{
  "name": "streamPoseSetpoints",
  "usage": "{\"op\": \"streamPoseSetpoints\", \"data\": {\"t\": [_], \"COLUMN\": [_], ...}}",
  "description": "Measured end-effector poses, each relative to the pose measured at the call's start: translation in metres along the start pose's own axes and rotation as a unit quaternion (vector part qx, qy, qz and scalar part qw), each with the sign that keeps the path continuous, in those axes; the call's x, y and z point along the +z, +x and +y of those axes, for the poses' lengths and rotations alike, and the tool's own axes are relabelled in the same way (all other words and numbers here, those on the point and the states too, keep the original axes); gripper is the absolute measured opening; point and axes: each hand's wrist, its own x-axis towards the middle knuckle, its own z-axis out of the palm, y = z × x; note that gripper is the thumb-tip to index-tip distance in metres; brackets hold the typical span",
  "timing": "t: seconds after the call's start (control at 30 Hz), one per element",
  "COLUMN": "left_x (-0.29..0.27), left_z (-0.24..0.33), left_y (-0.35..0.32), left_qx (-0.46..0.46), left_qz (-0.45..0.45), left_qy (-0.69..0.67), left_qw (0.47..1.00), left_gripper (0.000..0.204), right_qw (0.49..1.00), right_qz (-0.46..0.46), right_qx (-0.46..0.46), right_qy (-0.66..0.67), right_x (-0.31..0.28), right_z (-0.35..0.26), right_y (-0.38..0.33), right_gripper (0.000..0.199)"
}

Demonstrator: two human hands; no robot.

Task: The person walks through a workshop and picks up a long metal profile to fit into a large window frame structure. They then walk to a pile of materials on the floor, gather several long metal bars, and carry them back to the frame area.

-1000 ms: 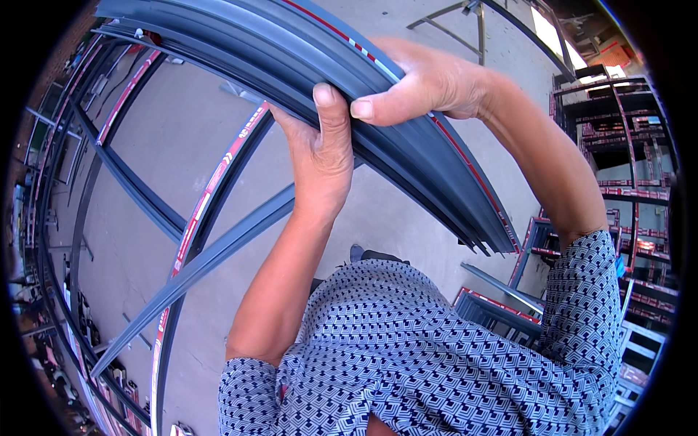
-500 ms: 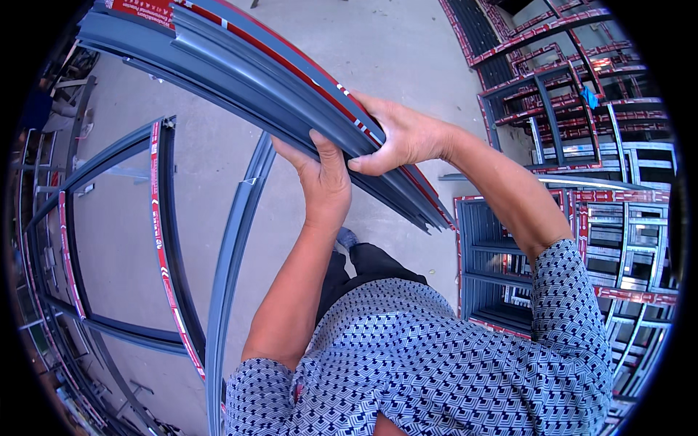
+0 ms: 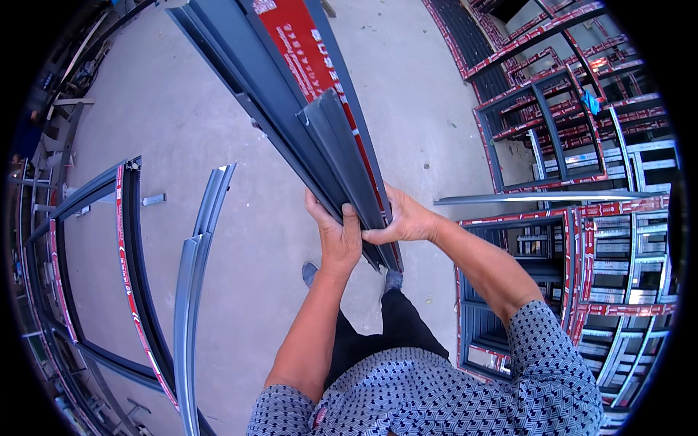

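Both hands grip a bundle of long dark-grey metal profiles [image 3: 280, 98] in front of me. My left hand [image 3: 339, 236] is wrapped round its left side, thumb on top and fingers mostly hidden beneath. On the right side my right hand [image 3: 404, 216] clasps the bundle, its thumb reaching across toward the left one. Red protective film [image 3: 294, 51] with white print covers part of one profile. The bundle's near end hangs just past my hands, above my feet, and its far end runs up out of view. Shorter pieces lie stacked against the longer ones.
Left of me stand separate grey profiles [image 3: 193, 283] and a dark frame with red-taped edges [image 3: 129, 269]. Many red-taped window frames [image 3: 560, 131] are stacked on the right. A thin bar [image 3: 538, 197] juts from them toward me. Grey concrete floor [image 3: 218, 87] lies beneath.
The bundle has swung from slanting toward the upper left to pointing more nearly straight ahead. Both hands have moved lower in the view with it, still gripping. My feet show more now.
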Motion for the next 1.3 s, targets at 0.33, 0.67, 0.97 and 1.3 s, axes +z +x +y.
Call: {"op": "streamPoseSetpoints", "data": {"t": [0.33,0.67,0.97,1.3], "left_x": [0.04,0.017,-0.005,-0.008], "left_z": [-0.099,-0.099,-0.105,-0.082], "left_y": [-0.021,-0.028,-0.06,-0.072], "left_qx": [-0.098,-0.237,-0.328,-0.394], "left_qz": [0.112,0.047,0.033,-0.052], "left_qy": [0.01,-0.057,-0.089,-0.025], "left_qw": [0.989,0.969,0.94,0.917], "left_gripper": [0.107,0.103,0.073,0.062], "right_qw": [0.991,0.987,0.974,0.981], "right_qz": [-0.061,-0.07,-0.084,-0.092], "right_qx": [0.069,0.061,0.105,0.067], "right_qy": [0.093,0.131,0.183,0.159], "right_x": [-0.018,0.002,0.019,0.026], "right_z": [0.108,0.147,0.157,0.178], "right_y": [0.032,0.035,0.024,0.007], "right_gripper": [0.094,0.089,0.084,0.09]}}
